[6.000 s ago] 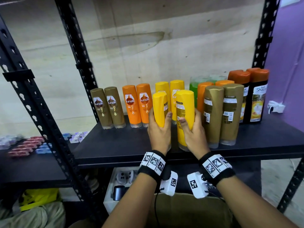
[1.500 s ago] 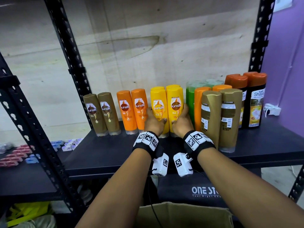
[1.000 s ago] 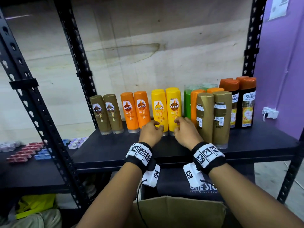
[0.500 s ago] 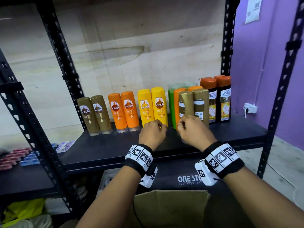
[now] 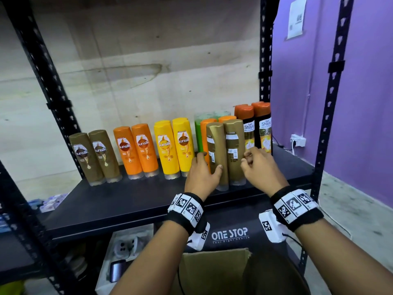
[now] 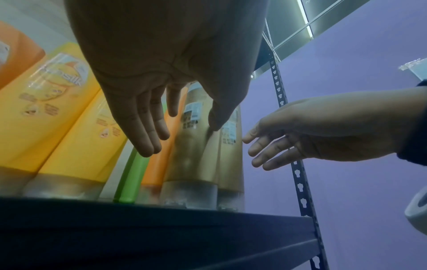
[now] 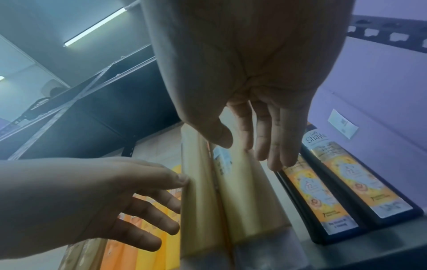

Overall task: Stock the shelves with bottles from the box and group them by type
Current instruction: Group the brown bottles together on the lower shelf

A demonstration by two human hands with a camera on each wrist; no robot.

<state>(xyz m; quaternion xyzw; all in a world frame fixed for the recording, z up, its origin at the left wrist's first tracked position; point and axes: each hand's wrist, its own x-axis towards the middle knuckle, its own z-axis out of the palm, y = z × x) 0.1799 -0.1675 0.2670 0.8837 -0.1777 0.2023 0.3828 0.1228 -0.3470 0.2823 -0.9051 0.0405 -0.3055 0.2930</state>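
Left hand, thumb and fingers spread apart, straddles the left tall gold plastic bottle on the black shelf; right hand, fingers loosely open, hovers beside its twin.

The right hand reaches with loose fingers at two gold bottles. The left hand thumbs their other side; two black bottles stand right

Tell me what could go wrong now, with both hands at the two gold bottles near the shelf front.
1. The left gold bottle leans against the right gold bottle; an uneven grip by the left hand or right hand might tip both.
2. They stand near the shelf front and could fall off.
3. Pushed back, they may knock the orange bottles behind.
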